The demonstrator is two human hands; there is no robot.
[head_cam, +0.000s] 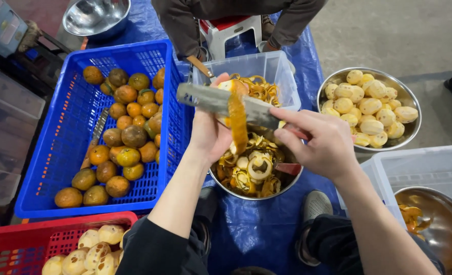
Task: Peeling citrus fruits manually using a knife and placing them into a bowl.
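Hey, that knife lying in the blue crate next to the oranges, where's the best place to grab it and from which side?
Grip the knife by its reddish handle end, nearest the person, coming from above on the crate's bare left side. It lies flat along the blue crate floor with oranges crowding its right, and the grey blade points away, so fingers stay off the edge.

A blue tarp (256, 229) covers the floor. On it rest a blue crate (58, 147), a red crate (17, 242), two clear plastic tubs (282, 71) (430, 165), three steel bowls (96, 18) (412, 109) (256, 194) and a white stool (221, 33).
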